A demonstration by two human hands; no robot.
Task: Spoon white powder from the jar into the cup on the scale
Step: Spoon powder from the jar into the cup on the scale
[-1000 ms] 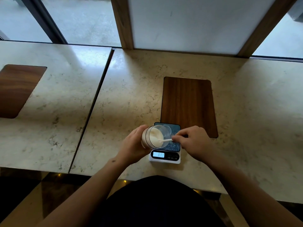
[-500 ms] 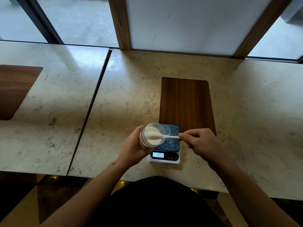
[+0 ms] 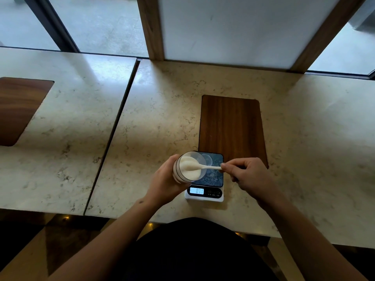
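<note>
Holding tilted jar (image 3: pixel 187 167) in left hand (image 3: pixel 164 183); right hand (image 3: pixel 247 175) pinching spoon (image 3: pixel 199 166).

Two bare hands are counted: the left hand (image 3: pixel 164 183) and the right hand (image 3: pixel 249 175). One clear jar (image 3: pixel 187 167) of white powder (image 3: pixel 190 170) is held in the left grip, and one white spoon (image 3: pixel 199 167) is pinched in the right. Below both grips, one digital scale (image 3: pixel 205 192) is seen, with one small clear cup (image 3: pixel 208 160) on it. Two wooden insets (image 3: pixel 231 126) (image 3: pixel 18 108) and two marble tabletops (image 3: pixel 162 110) (image 3: pixel 67 122) are counted.
</note>
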